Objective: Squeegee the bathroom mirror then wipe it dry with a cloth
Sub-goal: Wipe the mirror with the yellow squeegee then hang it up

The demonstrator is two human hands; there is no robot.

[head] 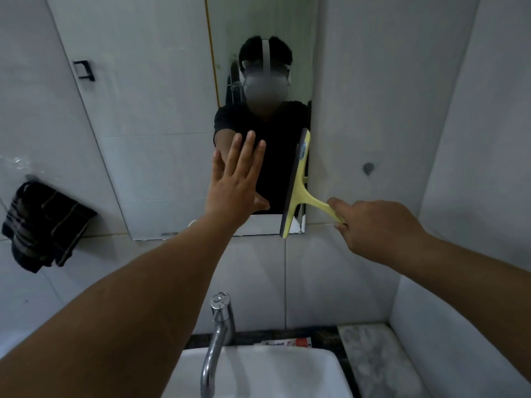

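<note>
The wall mirror (161,116) hangs over the sink and reflects me in a black shirt. My right hand (370,225) grips the handle of a yellow squeegee (297,182). Its blade stands nearly upright against the mirror's right edge, reaching down to the bottom corner. My left hand (235,179) is flat on the glass with fingers spread, left of the squeegee. A dark striped cloth (46,222) hangs from a hook on the wall at the left.
A chrome tap (217,334) rises over the white basin (258,372) below. A small tube (287,343) lies behind the basin on the dark counter. A marble ledge (373,360) runs along the right wall. A black holder (84,70) is fixed at upper left.
</note>
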